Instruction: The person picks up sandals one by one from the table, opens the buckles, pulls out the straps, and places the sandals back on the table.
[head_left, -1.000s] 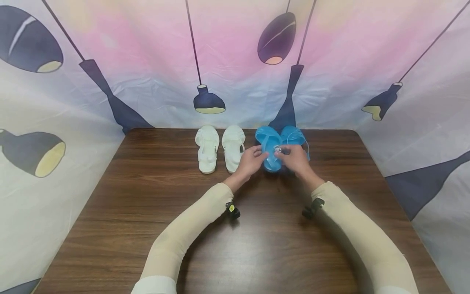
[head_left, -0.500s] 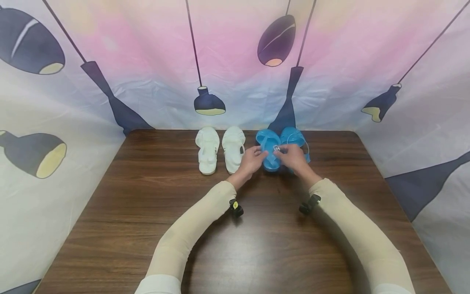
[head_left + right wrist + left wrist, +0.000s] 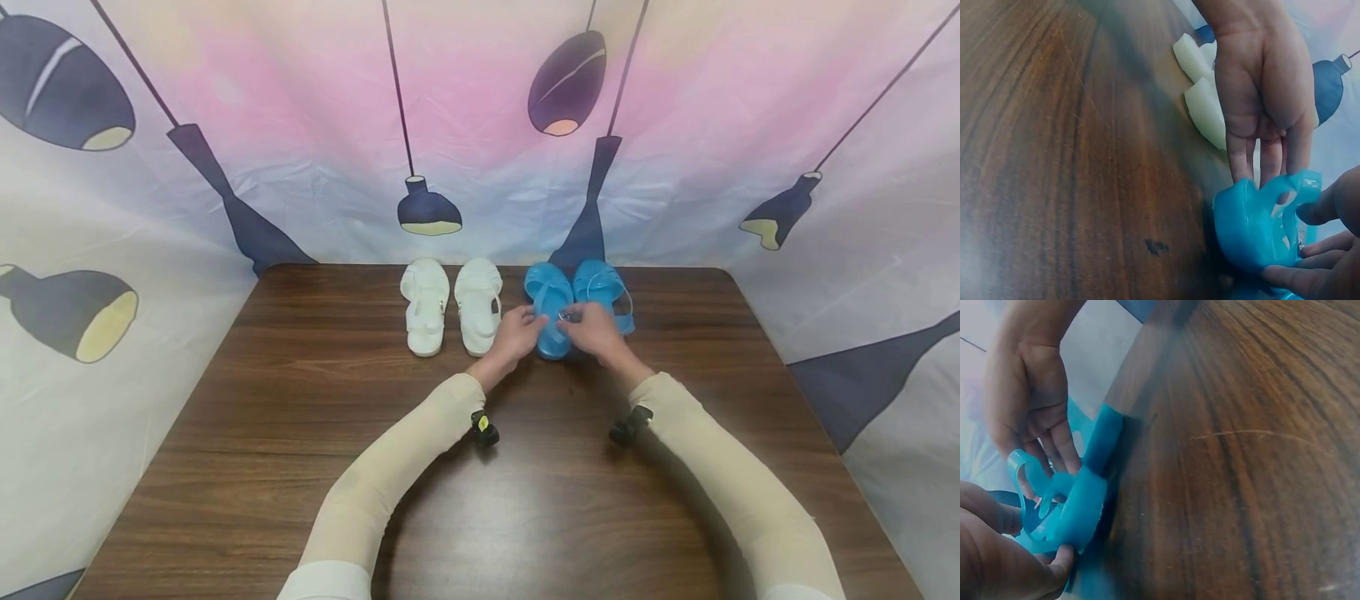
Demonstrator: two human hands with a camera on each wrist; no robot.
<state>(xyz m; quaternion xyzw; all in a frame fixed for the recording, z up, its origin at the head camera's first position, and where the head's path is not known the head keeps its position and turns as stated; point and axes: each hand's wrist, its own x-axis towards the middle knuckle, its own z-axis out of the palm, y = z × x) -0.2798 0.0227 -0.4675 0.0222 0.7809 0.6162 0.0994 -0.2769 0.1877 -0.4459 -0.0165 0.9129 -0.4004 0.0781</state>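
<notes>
Two blue sandals lie side by side at the back of the table, and both hands are at the left blue sandal. My left hand holds its left side, with fingers along the sole and strap. At its right side my right hand pinches the ankle strap near a small metal buckle, partly hidden by the fingers. The right blue sandal rests behind my right hand, its thin strap standing out to the side. In the left wrist view the strap loop stands up above the sole.
A pair of white sandals, the left white sandal and the right white sandal, stands left of my left hand. Behind the brown wooden table hangs a curtain printed with lamps.
My right hand has moved slightly toward me with the buckle. The left blue sandal has shifted a little nearer too. My left hand keeps its place on the sandal.
</notes>
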